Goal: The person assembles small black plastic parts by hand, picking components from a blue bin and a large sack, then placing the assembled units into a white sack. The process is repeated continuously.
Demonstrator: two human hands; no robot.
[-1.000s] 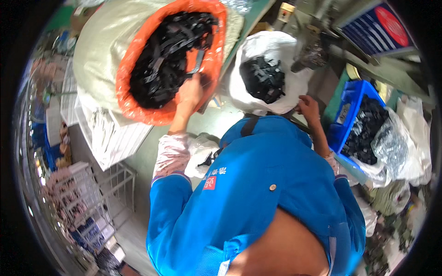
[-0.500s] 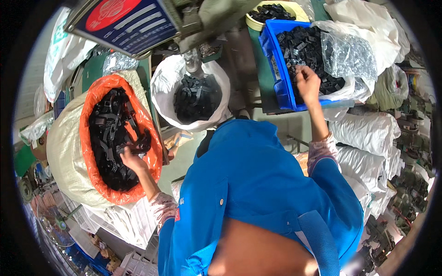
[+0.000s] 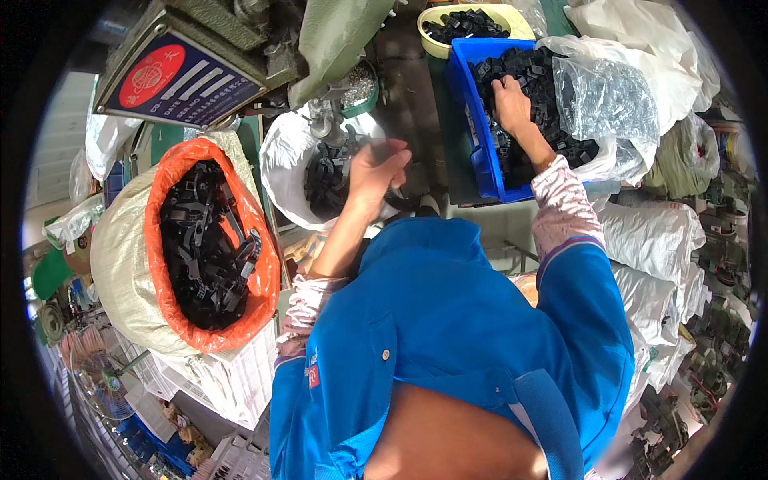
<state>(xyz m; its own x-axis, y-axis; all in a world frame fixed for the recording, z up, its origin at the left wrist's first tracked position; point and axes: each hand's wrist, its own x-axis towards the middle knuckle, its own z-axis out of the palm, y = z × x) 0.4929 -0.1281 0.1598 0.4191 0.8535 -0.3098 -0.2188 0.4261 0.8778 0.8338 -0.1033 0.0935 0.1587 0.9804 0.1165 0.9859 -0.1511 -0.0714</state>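
Note:
My left hand (image 3: 376, 174) is over the right side of a white-lined bin (image 3: 282, 152), its fingers half bent and apart. Nothing shows in it, and motion blurs it slightly. Black plastic parts (image 3: 324, 184) lie in that bin. Inside a blue plastic box (image 3: 478, 132), my right hand (image 3: 512, 104) rests on a heap of small black pieces (image 3: 532, 76). Its fingers reach forward, slightly apart, with no piece visible between them. To the left, a sack with an orange liner (image 3: 160, 264) holds black strap-like plastic parts (image 3: 204, 248).
A green machine (image 3: 336, 48) with a blue plate (image 3: 180, 76) looms over the white-lined bin. Behind the blue box stands a yellow tub (image 3: 524, 22) of black pieces. Clear plastic bags (image 3: 604, 96) overlap the box's right side; white sacks (image 3: 640, 232) are stacked below.
My left hand has left the orange-lined sack and moved right and up, to above the white-lined bin. My right hand has shifted farther up and left within the blue box.

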